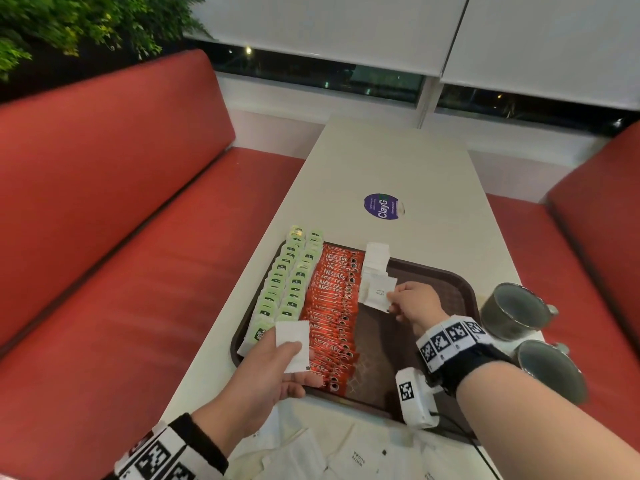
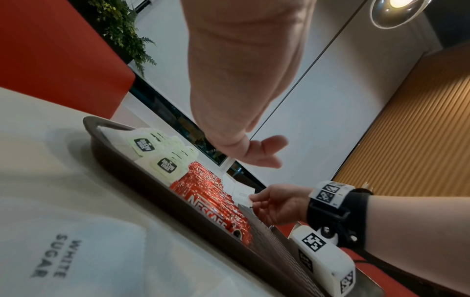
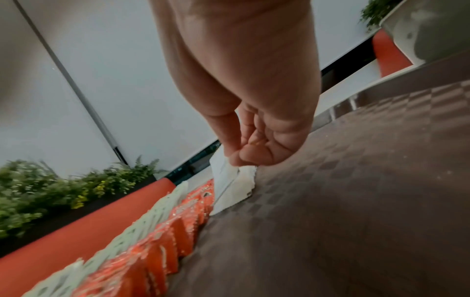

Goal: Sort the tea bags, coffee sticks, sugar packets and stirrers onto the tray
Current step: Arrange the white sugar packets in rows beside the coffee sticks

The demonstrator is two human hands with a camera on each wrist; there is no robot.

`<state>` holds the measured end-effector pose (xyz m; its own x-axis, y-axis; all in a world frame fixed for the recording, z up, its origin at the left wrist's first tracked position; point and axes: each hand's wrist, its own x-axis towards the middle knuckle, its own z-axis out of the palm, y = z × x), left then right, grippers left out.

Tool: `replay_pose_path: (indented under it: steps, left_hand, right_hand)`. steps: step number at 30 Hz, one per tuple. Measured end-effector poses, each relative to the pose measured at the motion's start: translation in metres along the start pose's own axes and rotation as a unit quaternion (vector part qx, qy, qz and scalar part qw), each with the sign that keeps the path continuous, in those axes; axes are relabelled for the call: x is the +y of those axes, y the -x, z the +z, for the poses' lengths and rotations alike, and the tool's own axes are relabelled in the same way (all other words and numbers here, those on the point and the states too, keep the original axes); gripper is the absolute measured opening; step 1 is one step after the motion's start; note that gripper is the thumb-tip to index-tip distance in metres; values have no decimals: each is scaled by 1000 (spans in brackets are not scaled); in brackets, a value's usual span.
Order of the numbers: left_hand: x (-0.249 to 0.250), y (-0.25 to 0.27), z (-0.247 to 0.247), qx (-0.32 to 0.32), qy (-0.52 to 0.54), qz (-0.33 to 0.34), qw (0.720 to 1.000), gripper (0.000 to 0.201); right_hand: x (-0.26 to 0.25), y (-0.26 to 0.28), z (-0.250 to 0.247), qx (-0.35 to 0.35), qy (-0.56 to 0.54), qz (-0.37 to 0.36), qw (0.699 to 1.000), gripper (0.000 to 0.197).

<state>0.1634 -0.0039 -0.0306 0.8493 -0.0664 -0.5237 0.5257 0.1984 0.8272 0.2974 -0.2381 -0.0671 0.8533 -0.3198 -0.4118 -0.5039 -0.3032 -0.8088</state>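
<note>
A dark brown tray (image 1: 453, 289) holds two rows of green tea bags (image 1: 277, 289), a row of red Nescafe coffee sticks (image 1: 332, 306) and a short column of white sugar packets (image 1: 375, 268). My right hand (image 1: 412, 304) pinches the nearest sugar packet (image 1: 377, 296) of that column by its right edge, low on the tray. Over the tray's near left corner, my left hand (image 1: 273, 368) holds another white sugar packet (image 1: 292, 346) under its thumb. The right wrist view shows fingertips (image 3: 244, 158) pinching the white packet (image 3: 236, 188) on the tray floor (image 3: 356, 201).
Loose white sugar packets (image 1: 356, 455) lie on the table's near edge below the tray. Two grey cups (image 1: 516, 313) stand right of the tray. A purple sticker (image 1: 381, 206) sits mid-table. Red benches (image 1: 121, 237) flank the table on both sides.
</note>
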Motion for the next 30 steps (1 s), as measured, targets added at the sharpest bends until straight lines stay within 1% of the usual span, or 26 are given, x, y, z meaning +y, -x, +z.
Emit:
replay_pose_path:
  steps: [4,7,10,12,13,15,16,17,18,20,22,23,25,27,30]
  left_hand:
    - [0,1,-3,8,-15,2,1000,27]
    - [0,2,-5,14,-12,3,1000,25]
    - [-1,0,-6,16,-7,3,1000,25]
    - [-1,-1,-5,10,-12,3,1000,27]
    - [-1,-1,-4,5,-15,4,1000,27]
    - [-1,-2,-2,-3,-21,7,1000,28]
    - [-1,-2,-1,-6,-25,10,1000,28]
    - [0,-3,0,-10,-29,13,999,27]
    - [0,-3,1,-15,-33,16,999,26]
    - [1,-3,5,-25,-38,23,999,23]
    - [2,-3,10,-38,-36,32,998,22]
    - [2,-2,13,-43,-37,36,998,23]
    - [1,-1,17,-43,-40,41,997,22]
    - [2,0,19,-40,-41,42,997,23]
    - [4,3,18,-37,-42,44,997,20]
  right_hand:
    - [-1,-14,8,-34,11,59,998,15]
    - [-5,-16,14,-55,24,68,996,17]
    - [-8,-14,15,-59,18,63,996,17]
    - [-7,-12,13,-48,29,38,998,11]
    - [-6,-10,12,-28,46,15,998,9]
    - [-7,2,12,21,83,-44,995,9]
    - [-8,13,12,24,85,-77,993,9]
    - [-10,27,14,-3,74,-107,991,9]
    - [-10,43,16,-55,48,-126,989,10]
    - [-8,77,23,-167,15,-137,976,12]
    - [-1,102,32,-234,2,-160,959,12]
    - [3,110,36,-247,-14,-171,954,11]
    - [8,117,41,-239,-34,-184,953,12]
    - [8,116,41,-226,-45,-179,956,19]
    - [1,114,33,-222,-52,-164,960,19]
